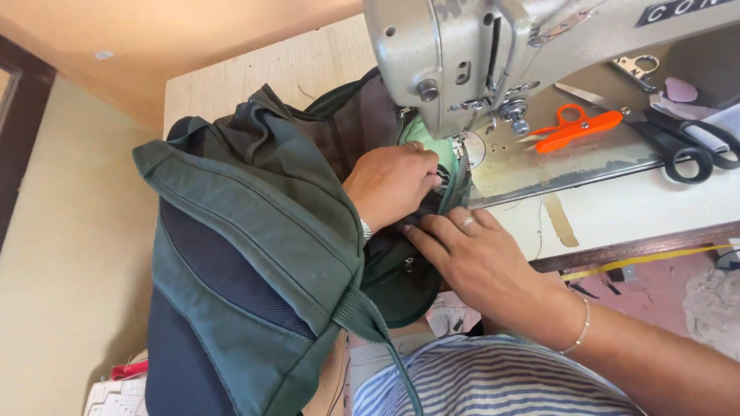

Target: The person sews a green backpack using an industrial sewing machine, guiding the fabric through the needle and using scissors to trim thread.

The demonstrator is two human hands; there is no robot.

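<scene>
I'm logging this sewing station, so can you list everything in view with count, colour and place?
backpack: one, dark green with navy panels, draped over the table's left edge, under the needle.
sewing machine: one, grey metal, top centre.
thread snips: one, orange, on the machine bed.
scissors: one, black handles, right of the snips.
table: one, pale top, wooden edge.
striped shirt: one, blue and white, bottom centre.
left hand: gripping fabric by the needle.
right hand: flat on the fabric, ring and bracelet.

A matt dark-green woven canvas backpack [254, 223] is seen against a worn grey enamelled-metal sewing machine [455, 54] on a pale, scuffed wooden counter [617, 208].
</scene>
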